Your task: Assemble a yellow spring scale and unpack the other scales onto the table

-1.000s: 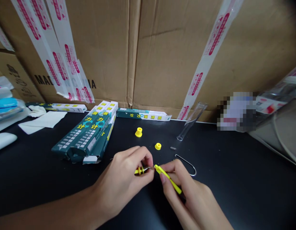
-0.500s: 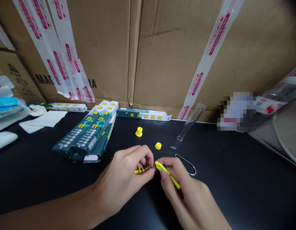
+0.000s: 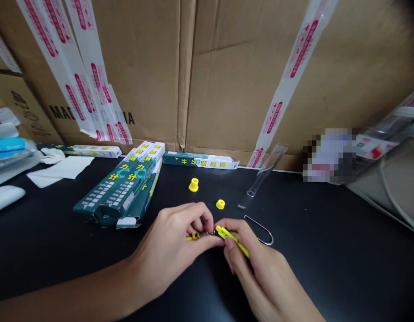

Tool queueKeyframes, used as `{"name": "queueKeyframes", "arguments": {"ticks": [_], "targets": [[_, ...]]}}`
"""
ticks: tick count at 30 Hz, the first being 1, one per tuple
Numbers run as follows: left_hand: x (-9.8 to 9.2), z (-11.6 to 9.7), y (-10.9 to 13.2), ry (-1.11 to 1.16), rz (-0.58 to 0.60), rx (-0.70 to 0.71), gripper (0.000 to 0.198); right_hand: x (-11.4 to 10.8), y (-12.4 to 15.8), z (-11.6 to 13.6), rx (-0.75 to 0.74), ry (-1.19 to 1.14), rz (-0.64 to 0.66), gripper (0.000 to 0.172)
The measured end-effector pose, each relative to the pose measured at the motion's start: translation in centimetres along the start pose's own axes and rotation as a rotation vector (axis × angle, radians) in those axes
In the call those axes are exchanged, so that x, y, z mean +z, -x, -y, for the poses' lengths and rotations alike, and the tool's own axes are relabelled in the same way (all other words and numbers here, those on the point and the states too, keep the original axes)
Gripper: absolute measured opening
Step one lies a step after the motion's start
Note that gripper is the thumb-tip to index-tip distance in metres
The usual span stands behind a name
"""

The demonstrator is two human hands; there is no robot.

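Just above the black bench top [image 3: 327, 268], the left hand [image 3: 170, 241] has its fingers closed on a small yellow plastic piece [image 3: 193, 236] with a short metal hook [image 3: 212, 232]. The right hand [image 3: 257, 264] grips a yellow plastic rod [image 3: 232, 239], its tip touching the hook. Just beyond lie two yellow plastic caps [image 3: 193, 184] [image 3: 220, 204], a tiny coil spring [image 3: 241, 206], a bent wire hook [image 3: 259, 230], a clear glass tube [image 3: 265, 171] and green-and-white boxes [image 3: 120, 188].

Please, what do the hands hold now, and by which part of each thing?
The left hand pinches a small yellow piece with a metal shaft near its metal end. The right hand grips a yellow plastic rod around its middle.
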State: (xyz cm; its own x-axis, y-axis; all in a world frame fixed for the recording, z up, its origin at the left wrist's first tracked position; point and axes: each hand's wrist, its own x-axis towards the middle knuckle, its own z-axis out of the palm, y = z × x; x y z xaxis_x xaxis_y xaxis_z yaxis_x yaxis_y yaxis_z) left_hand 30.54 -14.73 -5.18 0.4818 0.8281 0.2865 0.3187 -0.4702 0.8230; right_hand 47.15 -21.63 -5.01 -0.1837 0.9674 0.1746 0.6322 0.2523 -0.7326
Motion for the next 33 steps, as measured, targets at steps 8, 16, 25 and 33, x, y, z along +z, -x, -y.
{"name": "queueKeyframes", "arguments": {"ticks": [8, 16, 25, 33], "targets": [[0.0, -0.6, -0.1, 0.077, 0.046, -0.058, 0.027, -0.3, -0.4, -0.2, 0.052, -0.059, 0.016, 0.019], [0.0, -1.2, 0.1, 0.008, 0.045, -0.049, 0.023, -0.1, 0.0, -0.6, 0.015, -0.099, 0.028, 0.018], [-0.1, -1.1, -0.3, 0.047, 0.018, -0.101, 0.024, -0.1, 0.6, -0.6, -0.071, 0.025, -0.059, 0.018], [0.1, -0.8, -0.3, 0.087, -0.01, -0.112, 0.033, -0.4, 0.5, -0.8, -0.13, 0.126, -0.173, 0.008]]}}
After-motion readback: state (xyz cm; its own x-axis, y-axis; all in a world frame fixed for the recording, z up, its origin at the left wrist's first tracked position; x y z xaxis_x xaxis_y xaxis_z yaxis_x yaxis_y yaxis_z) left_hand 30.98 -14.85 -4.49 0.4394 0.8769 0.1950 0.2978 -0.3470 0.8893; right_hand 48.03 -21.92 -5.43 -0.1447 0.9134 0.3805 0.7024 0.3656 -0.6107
